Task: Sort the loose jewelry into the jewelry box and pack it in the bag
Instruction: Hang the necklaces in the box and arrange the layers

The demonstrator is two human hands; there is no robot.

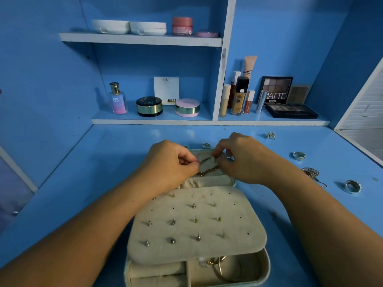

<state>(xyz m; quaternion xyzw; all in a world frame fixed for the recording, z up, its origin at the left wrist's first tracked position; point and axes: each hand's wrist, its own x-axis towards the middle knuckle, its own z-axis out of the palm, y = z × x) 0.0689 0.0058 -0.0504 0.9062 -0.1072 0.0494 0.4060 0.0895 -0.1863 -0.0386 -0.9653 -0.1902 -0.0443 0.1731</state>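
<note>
An open cream-lined jewelry box (263,264) lies on the blue desk in front of me. Its padded flap (196,224) carries several stud earrings. Over the lid's far pocket, my left hand (172,162) and my right hand (240,158) each pinch one end of a gold chain (208,169). Loose pieces lie on the desk to the right: a silver ring (298,155), a second ring (353,186), a silver chain heap (312,174) and small earrings (271,135). Another ring (206,145) sits just behind the box. No bag is in view.
Shelves behind the desk hold cosmetics: a perfume bottle (117,99), compact jars (149,106), foundation bottles (239,96) and eyeshadow palettes (291,110). A white slatted panel (364,108) borders the desk on the right. The blue side wall closes the left.
</note>
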